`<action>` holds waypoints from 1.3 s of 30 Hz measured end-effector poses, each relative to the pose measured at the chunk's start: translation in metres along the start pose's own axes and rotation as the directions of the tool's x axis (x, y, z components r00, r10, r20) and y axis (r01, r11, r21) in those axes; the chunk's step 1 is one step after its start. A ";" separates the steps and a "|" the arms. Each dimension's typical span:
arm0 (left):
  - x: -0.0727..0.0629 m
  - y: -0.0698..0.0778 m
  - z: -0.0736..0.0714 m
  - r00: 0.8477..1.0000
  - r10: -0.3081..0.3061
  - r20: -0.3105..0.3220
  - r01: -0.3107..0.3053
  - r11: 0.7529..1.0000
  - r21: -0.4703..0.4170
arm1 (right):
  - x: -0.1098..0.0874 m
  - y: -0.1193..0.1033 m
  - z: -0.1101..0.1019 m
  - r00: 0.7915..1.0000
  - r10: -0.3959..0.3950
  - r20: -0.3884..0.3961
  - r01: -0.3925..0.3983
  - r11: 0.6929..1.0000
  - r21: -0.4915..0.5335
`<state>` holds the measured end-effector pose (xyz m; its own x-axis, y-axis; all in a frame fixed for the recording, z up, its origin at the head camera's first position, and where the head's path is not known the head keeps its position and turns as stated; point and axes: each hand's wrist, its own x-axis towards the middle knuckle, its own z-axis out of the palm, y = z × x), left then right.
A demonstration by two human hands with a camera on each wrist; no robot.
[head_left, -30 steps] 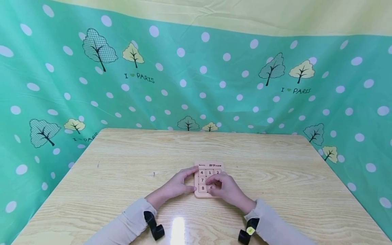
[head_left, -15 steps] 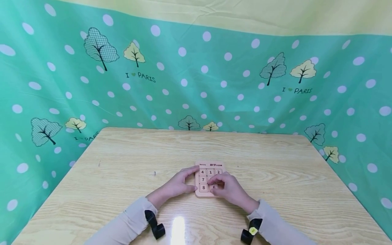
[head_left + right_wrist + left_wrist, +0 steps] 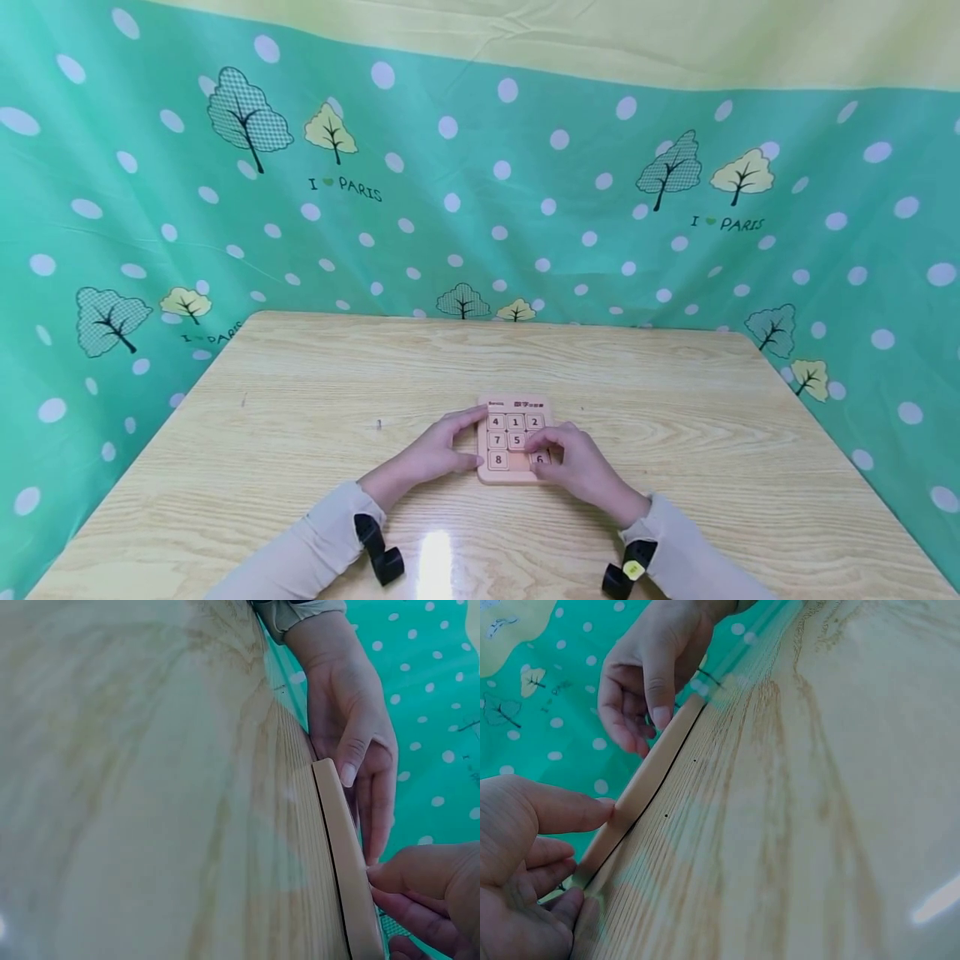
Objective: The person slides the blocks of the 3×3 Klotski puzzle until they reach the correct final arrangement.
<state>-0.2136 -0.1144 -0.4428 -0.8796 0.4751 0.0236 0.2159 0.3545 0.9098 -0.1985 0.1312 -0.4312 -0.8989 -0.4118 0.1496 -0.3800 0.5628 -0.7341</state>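
Note:
A pale pink sliding number puzzle (image 3: 483, 478) lies flat on the table in the head view. Along its left edge rests my left hand (image 3: 431, 450), index finger by the upper corner and thumb at the lower one; its fingers look fairly straight in the right wrist view. My right hand (image 3: 581, 467) is over the lower right part, thumb at the 6 tile (image 3: 540, 459) and bent index finger above the middle row's right end, hiding that tile. Visible tiles include the 5 tile (image 3: 516, 440) and the 8 tile (image 3: 498, 460). Between 8 and 6 is a gap.
The wood-grain table (image 3: 337, 358) extends around the puzzle. A green dotted curtain (image 3: 420, 192) with printed trees hangs behind and beside it. Black straps with small devices, such as the left wrist device (image 3: 388, 567), are on both wrists.
The 6 tile has slid right from the bottom middle into the bottom right, leaving the gap in the middle. My right hand has shifted right with it; the left hand stays put.

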 end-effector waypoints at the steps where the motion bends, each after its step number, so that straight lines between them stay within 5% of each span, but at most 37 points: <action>1: 0.000 0.000 0.000 1.000 -0.004 -0.001 0.004 1.000 0.002 | 0.000 0.000 0.000 1.000 0.000 -0.001 0.000 1.000 -0.005; 17: -0.001 -0.005 -0.001 1.000 0.006 -0.011 -0.006 0.998 0.057 | 0.013 -0.020 0.031 0.996 -0.091 0.017 0.090 0.995 0.048; 39: 0.001 -0.006 -0.001 1.000 0.031 0.002 -0.031 0.998 0.050 | 0.021 -0.028 0.040 0.997 -0.071 -0.001 0.071 0.997 0.013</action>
<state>-0.2164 -0.1168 -0.4476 -0.8716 0.4876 0.0508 0.2641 0.3797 0.8866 -0.1978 0.0781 -0.4343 -0.8698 -0.4500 0.2023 -0.4402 0.5224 -0.7303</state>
